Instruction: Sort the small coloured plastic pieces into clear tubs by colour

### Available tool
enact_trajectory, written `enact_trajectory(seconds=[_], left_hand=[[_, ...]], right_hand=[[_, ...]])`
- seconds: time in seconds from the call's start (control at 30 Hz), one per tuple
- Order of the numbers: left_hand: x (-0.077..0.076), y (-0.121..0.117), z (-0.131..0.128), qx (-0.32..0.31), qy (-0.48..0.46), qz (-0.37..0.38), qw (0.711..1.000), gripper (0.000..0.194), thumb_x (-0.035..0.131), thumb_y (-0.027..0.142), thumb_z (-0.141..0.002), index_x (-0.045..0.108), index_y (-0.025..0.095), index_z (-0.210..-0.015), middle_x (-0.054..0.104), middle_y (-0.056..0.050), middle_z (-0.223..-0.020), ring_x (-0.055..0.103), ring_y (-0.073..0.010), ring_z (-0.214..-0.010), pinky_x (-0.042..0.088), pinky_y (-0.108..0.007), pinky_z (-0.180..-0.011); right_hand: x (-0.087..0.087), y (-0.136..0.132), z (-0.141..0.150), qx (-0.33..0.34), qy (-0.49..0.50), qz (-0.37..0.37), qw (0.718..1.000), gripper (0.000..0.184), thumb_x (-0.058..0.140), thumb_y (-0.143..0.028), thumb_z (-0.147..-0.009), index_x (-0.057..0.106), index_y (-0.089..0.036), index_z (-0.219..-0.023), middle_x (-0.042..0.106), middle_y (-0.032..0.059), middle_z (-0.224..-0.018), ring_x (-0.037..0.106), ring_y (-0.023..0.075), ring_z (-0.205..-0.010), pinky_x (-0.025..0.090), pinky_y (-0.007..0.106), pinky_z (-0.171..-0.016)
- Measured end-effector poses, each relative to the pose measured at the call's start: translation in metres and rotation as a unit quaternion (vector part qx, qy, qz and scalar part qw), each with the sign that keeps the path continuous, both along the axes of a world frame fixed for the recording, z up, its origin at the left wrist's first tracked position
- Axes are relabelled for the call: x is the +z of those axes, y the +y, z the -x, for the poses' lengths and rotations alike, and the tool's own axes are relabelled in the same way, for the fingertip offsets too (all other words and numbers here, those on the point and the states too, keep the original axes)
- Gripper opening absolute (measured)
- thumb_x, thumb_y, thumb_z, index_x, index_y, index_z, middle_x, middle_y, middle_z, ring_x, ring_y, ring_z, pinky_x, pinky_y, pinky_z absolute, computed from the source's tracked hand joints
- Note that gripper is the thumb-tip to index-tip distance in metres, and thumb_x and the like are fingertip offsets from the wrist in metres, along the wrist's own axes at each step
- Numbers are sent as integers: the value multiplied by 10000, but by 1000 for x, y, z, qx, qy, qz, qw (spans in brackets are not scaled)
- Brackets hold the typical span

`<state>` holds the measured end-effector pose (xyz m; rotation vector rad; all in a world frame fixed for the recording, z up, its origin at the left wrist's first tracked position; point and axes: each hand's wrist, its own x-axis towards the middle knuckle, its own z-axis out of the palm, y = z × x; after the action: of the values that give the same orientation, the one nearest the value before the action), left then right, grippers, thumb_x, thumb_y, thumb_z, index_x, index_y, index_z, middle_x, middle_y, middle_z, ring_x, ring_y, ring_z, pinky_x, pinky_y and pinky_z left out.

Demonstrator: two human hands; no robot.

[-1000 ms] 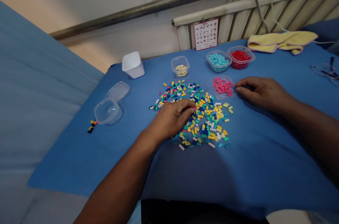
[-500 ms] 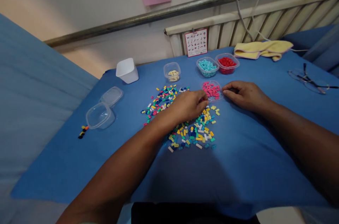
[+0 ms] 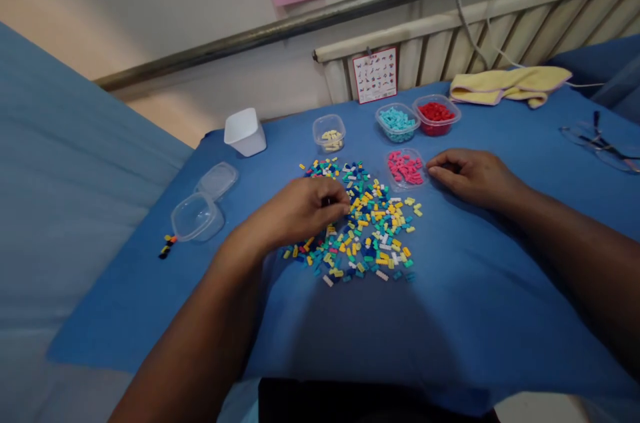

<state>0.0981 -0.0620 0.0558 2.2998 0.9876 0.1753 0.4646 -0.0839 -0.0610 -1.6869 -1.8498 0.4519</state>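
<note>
Over the left side of a loose pile of small toy bricks [image 3: 373, 223] is my left hand [image 3: 307, 209], thumb and fingertips drawn together in a pinch. Whatever may be between them is hidden or too small to name. The pile mixes yellow, green, blue, teal and white pieces. My right hand [image 3: 475, 176] rests on the table with its fingers curled and its fingertips closed at the right rim of a shallow clear plastic tray [image 3: 391, 185]. Pink bricks [image 3: 406, 168] lie in that tray, just behind the pile.
Behind stand clear tubs of cream bricks [image 3: 332, 140], light blue bricks [image 3: 397, 121] and red bricks [image 3: 436, 113]. At left are a white tub [image 3: 246, 133], a clear tub [image 3: 197, 217], a lid [image 3: 218, 180] and black-yellow pieces [image 3: 167, 248]. A yellow cloth [image 3: 507, 85] and glasses [image 3: 597, 143] lie right.
My left hand has moved left, from beside the pink bricks' tray to the left part of the pile. My right hand stays at the tray's rim. The camera view has shifted slightly.
</note>
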Motion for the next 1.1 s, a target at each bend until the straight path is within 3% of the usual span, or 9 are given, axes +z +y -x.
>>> enact_trajectory(seconds=[0.1, 0.2, 0.47, 0.63, 0.87, 1.0, 1.1], left_hand=[[1, -17, 23, -37, 24, 45, 998, 157, 665, 273, -1022, 797, 196, -988, 776, -10, -912, 673, -140, -785, 473, -245, -712], [-5, -29, 32, -70, 73, 8, 995, 172, 636, 182, -989, 803, 201, -950, 778, -8, -931, 661, -134, -785, 439, -243, -707], [-6, -43, 18, -78, 242, -57, 965, 235, 603, 225, -1048, 748, 186, -867, 783, -44, -947, 645, -165, -777, 350, -308, -669], [-4, -52, 13, -95, 249, -100, 959, 227, 601, 263, -1081, 728, 185, -910, 782, -84, -1044, 694, -212, -857, 373, -335, -678], [-10, -60, 7, -68, 283, -148, 945, 236, 602, 282, -1078, 727, 161, -918, 780, -128, -1038, 732, -264, -848, 379, -358, -638], [-9, -56, 10, -92, 242, -140, 956, 223, 570, 231, -1061, 712, 173, -899, 777, -98, -997, 695, -222, -798, 372, -351, -638], [-3, -43, 26, -35, 162, -114, 980, 152, 600, 238, -1018, 719, 190, -937, 770, -45, -937, 648, -176, -747, 390, -318, -658]], right_hand=[[-4, -1, -1, -7, -3, -8, 1000, 295, 644, -503, -974, 854, -316, -1064, 853, 42, -1011, 765, 277, -873, 591, 415, -802], [-5, -2, -1, -12, -2, -11, 1000, 318, 644, -511, -965, 851, -300, -1081, 855, 50, -1019, 764, 272, -874, 589, 419, -817], [-1, -6, 0, -27, -3, 9, 1000, 435, 640, -560, -925, 863, -229, -1097, 865, 71, -1032, 758, 249, -879, 555, 370, -771], [-3, -7, 0, -47, -19, 12, 999, 417, 650, -538, -920, 862, -237, -1115, 863, 66, -1045, 758, 242, -903, 554, 383, -832], [-2, -8, 0, -38, -23, 12, 999, 313, 685, -433, -974, 853, -224, -1135, 848, 75, -1034, 736, 212, -889, 537, 363, -845], [0, -9, 1, -40, -23, 19, 999, 302, 680, -420, -981, 851, -220, -1128, 849, 79, -1041, 738, 215, -891, 537, 367, -846], [0, -9, 2, -39, -23, 13, 999, 333, 669, -449, -980, 848, -218, -1139, 853, 85, -1054, 740, 221, -905, 541, 367, -849]])
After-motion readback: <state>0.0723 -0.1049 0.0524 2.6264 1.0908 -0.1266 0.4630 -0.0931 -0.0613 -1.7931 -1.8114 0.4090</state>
